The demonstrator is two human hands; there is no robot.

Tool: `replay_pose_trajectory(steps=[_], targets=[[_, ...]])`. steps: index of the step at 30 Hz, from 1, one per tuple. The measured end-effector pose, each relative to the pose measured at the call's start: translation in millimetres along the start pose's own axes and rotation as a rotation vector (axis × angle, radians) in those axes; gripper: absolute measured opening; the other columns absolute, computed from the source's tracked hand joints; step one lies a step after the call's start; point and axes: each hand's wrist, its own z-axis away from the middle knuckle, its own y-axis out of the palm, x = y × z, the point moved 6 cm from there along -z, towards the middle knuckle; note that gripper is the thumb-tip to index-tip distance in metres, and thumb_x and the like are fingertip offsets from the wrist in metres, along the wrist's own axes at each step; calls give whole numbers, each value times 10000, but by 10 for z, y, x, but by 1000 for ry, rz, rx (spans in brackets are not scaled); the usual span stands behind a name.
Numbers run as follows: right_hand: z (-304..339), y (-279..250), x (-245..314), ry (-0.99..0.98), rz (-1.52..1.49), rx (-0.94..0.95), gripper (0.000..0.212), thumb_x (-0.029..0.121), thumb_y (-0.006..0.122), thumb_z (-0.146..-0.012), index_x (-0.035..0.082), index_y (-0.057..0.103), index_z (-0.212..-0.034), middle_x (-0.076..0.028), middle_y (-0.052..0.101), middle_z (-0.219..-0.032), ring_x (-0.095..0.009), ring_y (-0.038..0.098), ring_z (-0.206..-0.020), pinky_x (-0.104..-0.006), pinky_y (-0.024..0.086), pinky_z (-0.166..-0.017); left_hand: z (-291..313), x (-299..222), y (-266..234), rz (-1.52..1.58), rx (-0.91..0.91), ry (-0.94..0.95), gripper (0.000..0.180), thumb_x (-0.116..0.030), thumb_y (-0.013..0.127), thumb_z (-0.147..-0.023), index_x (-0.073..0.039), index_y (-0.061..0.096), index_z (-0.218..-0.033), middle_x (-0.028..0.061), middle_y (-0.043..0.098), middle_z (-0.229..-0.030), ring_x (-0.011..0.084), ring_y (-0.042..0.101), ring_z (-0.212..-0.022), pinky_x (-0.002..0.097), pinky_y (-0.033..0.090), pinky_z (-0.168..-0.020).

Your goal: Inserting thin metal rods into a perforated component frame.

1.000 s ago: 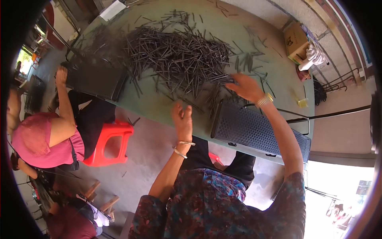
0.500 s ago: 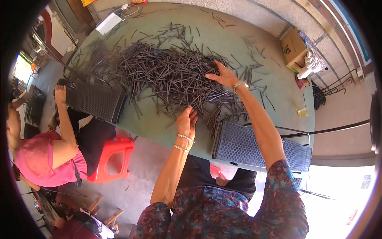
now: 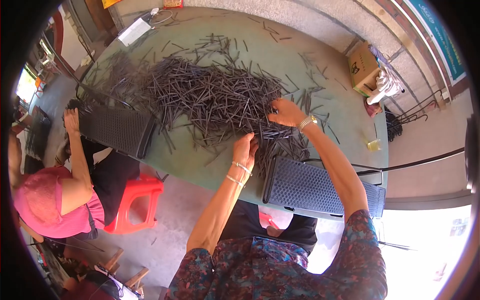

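A large heap of thin dark sticks (image 3: 210, 95) lies on the green table (image 3: 185, 160). At the heap's right side is my right hand (image 3: 289, 113), palm down, its fingers curled and closing on sticks at the edge. My left hand (image 3: 244, 150) is at the heap's near edge, thumb and fingers drawn together; what they hold, if anything, is hidden. Loose sticks lie between and beyond both hands. Below my right forearm rests a dark blue-grey panel full of small holes (image 3: 320, 185), with a dark frame, at the table's near edge.
To the left a co-worker in pink (image 3: 60, 200) sits by a red stool (image 3: 137, 205), a hand on a similar black panel (image 3: 117, 130). A cardboard box (image 3: 364, 70), a small yellowish cup (image 3: 374, 145) and a white power strip (image 3: 134, 32) stand along the table's far and right sides.
My right hand has moved nearer and its spread fingers have curled in on the heap. My left hand has shifted slightly right, toward it. The view has shifted a little.
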Motion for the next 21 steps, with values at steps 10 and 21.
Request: replay_pose_trajectory(steps=[10,21], targets=[[-9,-98,-328,245,-425,111,749,657,472,-850,11,564,-1217,-254,597,-1126,-361,542,-1116,-382,398,-960,49,11,146,-56,-76,-52,321,-346,735,-812,-102,612,-979,42,630,-920,172,606,-848,301,485,-724],[-244,40,436,-55,-349,-8,542,449,389,-965,-40,603,-1058,-246,626,-1025,-407,572,-993,-420,456,-864,47,42,104,36,-55,36,164,-193,700,-835,-114,627,-958,24,653,-950,166,616,-877,291,479,-756]])
